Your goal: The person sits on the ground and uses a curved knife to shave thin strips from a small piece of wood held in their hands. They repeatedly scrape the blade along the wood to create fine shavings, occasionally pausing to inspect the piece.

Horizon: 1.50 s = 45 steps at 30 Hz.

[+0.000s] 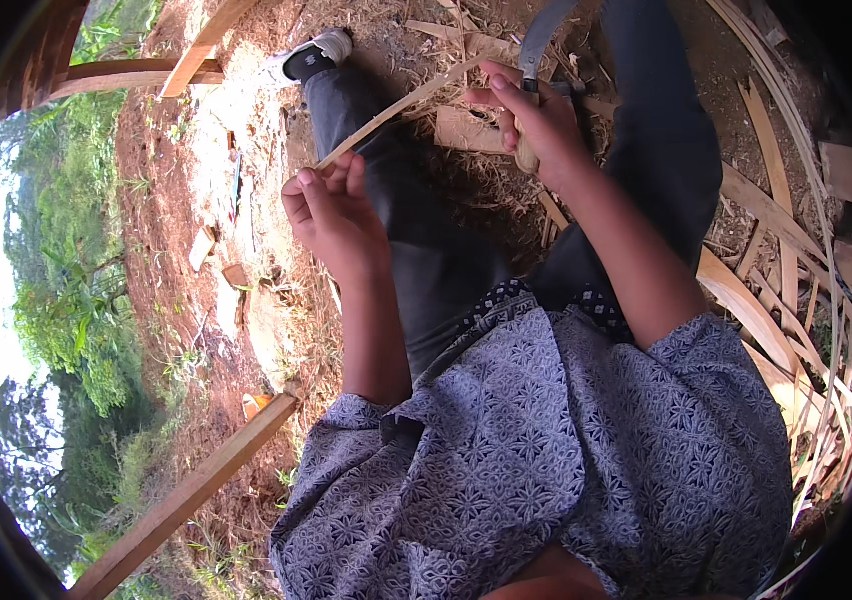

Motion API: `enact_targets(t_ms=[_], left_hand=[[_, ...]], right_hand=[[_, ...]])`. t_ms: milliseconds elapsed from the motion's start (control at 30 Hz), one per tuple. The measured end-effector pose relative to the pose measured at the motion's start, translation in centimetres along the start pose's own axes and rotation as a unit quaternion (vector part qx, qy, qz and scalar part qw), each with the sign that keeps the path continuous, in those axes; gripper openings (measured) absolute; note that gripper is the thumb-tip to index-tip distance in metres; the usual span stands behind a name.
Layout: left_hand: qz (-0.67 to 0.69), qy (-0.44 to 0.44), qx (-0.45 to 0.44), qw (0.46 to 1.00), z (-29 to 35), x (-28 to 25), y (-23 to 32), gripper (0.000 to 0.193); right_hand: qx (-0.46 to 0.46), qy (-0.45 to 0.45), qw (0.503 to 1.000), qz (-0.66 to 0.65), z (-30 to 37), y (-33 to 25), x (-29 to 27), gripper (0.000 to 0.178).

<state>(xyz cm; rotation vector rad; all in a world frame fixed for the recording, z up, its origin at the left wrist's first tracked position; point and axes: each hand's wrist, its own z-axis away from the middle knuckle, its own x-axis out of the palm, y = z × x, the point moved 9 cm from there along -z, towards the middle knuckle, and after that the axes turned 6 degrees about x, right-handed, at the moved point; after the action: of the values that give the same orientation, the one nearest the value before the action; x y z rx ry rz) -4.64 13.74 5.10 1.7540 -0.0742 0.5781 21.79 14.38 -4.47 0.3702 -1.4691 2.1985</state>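
A thin, pale strip of wood or bamboo (401, 105) slants across in front of me, over my left leg. My left hand (334, 212) pinches its near end between thumb and fingers. The strip's far end reaches the fingertips of my right hand (544, 135); whether they touch it I cannot tell. In that right hand is a sickle, its pale wooden handle (526, 152) wrapped by my fingers. The curved grey sickle blade (543, 42) points away from me, toward the upper edge of the view.
Flat wood offcuts (468, 130) and shavings lie on the ground between my legs. Long split strips (771, 215) are heaped at the right. A wooden post (186, 495) slants at the lower left, with another beam (201, 45) above. Beyond are a sunlit dirt slope and green plants.
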Motion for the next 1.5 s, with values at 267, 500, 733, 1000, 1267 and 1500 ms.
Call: enact_targets(t_ms=[267,500,733,1000,1267,1500], left_hand=[[0.142,-0.095,-0.031,0.985,0.4,4.5,2.6,0.011],[0.101,-0.142,0.058,0.983,0.8,5.2,7.0,0.007],[0.071,-0.147,0.204,0.965,2.8,5.3,12.8,0.012],[-0.015,-0.207,0.338,0.918,6.5,6.8,15.3,0.021],[-0.062,-0.247,0.360,0.898,7.6,7.4,15.1,0.023],[0.019,-0.183,0.290,0.939,6.5,6.8,14.1,0.018]], right_hand=[[-0.143,-0.009,0.986,-0.089,4.6,-10.5,1.3,0.035],[-0.251,-0.041,0.966,-0.035,9.0,-15.3,2.9,0.035],[-0.250,0.015,0.968,0.029,10.7,-15.3,6.1,0.021],[-0.286,0.037,0.956,0.061,11.0,-15.5,6.3,0.026],[-0.285,-0.004,0.957,0.055,10.6,-15.6,5.8,0.016],[-0.262,-0.038,0.962,0.065,10.2,-14.9,5.2,0.012]])
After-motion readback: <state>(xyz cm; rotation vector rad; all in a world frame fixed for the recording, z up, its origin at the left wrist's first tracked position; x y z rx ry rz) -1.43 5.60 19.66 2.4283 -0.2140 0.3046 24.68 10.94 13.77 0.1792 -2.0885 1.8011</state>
